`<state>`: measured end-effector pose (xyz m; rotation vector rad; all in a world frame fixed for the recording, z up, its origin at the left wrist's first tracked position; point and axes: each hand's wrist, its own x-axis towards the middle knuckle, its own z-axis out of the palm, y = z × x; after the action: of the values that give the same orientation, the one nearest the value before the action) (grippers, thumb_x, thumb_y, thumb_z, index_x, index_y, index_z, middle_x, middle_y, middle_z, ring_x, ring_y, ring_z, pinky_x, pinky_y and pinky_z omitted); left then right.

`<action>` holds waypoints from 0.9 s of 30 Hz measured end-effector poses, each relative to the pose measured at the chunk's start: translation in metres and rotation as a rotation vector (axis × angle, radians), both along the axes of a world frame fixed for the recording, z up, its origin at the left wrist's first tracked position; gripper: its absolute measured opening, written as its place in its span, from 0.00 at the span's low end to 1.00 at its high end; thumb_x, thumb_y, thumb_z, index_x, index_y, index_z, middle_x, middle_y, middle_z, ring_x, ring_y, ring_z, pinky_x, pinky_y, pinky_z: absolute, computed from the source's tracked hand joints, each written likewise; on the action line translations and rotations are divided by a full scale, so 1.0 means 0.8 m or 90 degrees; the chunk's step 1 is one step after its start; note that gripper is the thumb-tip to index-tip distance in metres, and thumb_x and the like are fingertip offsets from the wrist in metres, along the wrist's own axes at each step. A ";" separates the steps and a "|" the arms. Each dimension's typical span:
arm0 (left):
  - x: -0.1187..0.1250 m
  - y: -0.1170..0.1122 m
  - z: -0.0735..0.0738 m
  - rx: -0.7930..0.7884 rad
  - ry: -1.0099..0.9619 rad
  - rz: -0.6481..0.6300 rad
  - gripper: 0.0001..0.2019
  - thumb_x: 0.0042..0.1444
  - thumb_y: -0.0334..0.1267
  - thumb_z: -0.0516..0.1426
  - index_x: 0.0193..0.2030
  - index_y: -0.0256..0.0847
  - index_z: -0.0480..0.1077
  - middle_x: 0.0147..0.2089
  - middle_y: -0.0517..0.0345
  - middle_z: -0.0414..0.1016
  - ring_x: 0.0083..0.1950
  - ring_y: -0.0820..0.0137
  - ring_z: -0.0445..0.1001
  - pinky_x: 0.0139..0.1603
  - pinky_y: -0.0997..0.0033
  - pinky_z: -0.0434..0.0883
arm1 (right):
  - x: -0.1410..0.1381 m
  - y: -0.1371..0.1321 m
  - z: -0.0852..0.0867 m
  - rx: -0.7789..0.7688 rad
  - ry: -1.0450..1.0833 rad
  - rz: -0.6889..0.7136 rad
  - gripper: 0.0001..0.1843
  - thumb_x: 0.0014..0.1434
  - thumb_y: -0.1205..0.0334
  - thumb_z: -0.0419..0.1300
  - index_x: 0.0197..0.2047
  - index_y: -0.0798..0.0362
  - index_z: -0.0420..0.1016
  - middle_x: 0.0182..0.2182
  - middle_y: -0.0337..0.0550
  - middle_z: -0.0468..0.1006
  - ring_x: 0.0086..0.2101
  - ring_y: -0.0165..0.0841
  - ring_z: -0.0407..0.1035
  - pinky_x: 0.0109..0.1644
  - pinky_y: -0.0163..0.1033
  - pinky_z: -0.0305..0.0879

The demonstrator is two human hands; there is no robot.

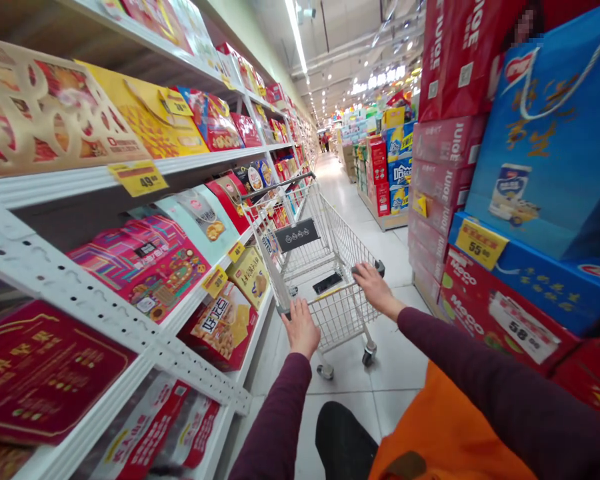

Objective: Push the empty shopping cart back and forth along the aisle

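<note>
A wire shopping cart (340, 320) stands in front of me in the aisle, its narrow end toward me and its push bar at the far side. My left hand (303, 328) is closed over the near left corner of its rim, fingers lying over the edge. At the near right corner, beside a dark plastic cap, my right hand (375, 287) wraps its fingers round the rim. Inside the basket a dark panel (329, 283) shows at the bottom, and a grey sign (297, 235) hangs below the bar. No goods are visible in it.
White shelving (200, 293) with boxed snacks and yellow price tags runs close along the left. Stacked gift boxes (510, 287) and a blue carton (545, 147) crowd the right. Tiled floor (347, 180) leads ahead past a pallet of goods (387, 173).
</note>
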<state>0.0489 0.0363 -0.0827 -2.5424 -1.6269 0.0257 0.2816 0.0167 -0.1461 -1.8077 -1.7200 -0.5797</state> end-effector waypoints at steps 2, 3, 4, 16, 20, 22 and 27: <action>0.003 -0.002 0.002 -0.006 -0.003 0.008 0.37 0.48 0.32 0.53 0.66 0.30 0.47 0.70 0.42 0.44 0.71 0.56 0.41 0.67 0.44 0.45 | 0.046 -0.014 0.000 -0.020 0.016 -0.070 0.22 0.55 0.78 0.47 0.48 0.58 0.74 0.57 0.55 0.67 0.59 0.45 0.55 0.59 0.53 0.58; 0.006 -0.003 0.003 -0.007 -0.005 0.012 0.37 0.48 0.32 0.53 0.66 0.29 0.48 0.70 0.41 0.44 0.71 0.56 0.41 0.67 0.44 0.45 | 0.060 -0.018 -0.001 -0.022 0.028 -0.097 0.22 0.55 0.78 0.47 0.48 0.59 0.74 0.56 0.56 0.67 0.59 0.46 0.55 0.58 0.53 0.58; 0.009 -0.004 0.003 -0.008 -0.009 0.016 0.37 0.48 0.33 0.53 0.66 0.28 0.48 0.70 0.40 0.44 0.71 0.55 0.41 0.67 0.44 0.45 | 0.067 -0.020 -0.003 -0.016 0.042 -0.116 0.22 0.55 0.78 0.46 0.48 0.59 0.74 0.56 0.56 0.67 0.59 0.46 0.55 0.58 0.53 0.58; 0.021 -0.007 0.004 -0.015 0.033 0.036 0.38 0.47 0.33 0.54 0.67 0.37 0.47 0.71 0.46 0.41 0.71 0.58 0.39 0.66 0.43 0.45 | -0.046 0.001 -0.036 0.154 0.035 0.227 0.22 0.61 0.75 0.44 0.54 0.56 0.71 0.58 0.50 0.66 0.63 0.37 0.47 0.60 0.50 0.60; 0.021 -0.008 0.005 -0.019 0.041 0.025 0.39 0.47 0.32 0.54 0.67 0.39 0.46 0.71 0.47 0.42 0.71 0.59 0.40 0.66 0.43 0.44 | 0.022 -0.012 -0.039 0.145 0.092 0.186 0.23 0.61 0.75 0.43 0.53 0.54 0.71 0.58 0.49 0.66 0.63 0.36 0.48 0.62 0.52 0.57; 0.023 -0.008 0.003 -0.018 0.038 0.029 0.39 0.46 0.32 0.54 0.67 0.39 0.47 0.71 0.47 0.41 0.71 0.59 0.40 0.66 0.43 0.44 | 0.037 -0.009 -0.037 0.137 0.118 0.148 0.24 0.61 0.75 0.43 0.53 0.54 0.71 0.59 0.49 0.65 0.63 0.37 0.48 0.63 0.52 0.55; 0.025 -0.009 0.003 -0.016 0.044 0.035 0.39 0.46 0.30 0.53 0.67 0.37 0.47 0.71 0.47 0.40 0.71 0.58 0.40 0.66 0.42 0.44 | -0.013 0.013 -0.026 0.100 0.128 0.153 0.23 0.59 0.76 0.44 0.52 0.55 0.72 0.58 0.51 0.65 0.62 0.40 0.50 0.61 0.55 0.56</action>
<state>0.0692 0.0294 -0.0807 -2.4845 -1.6803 0.1390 0.2710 0.0271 -0.1669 -1.4709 -1.6736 -0.4056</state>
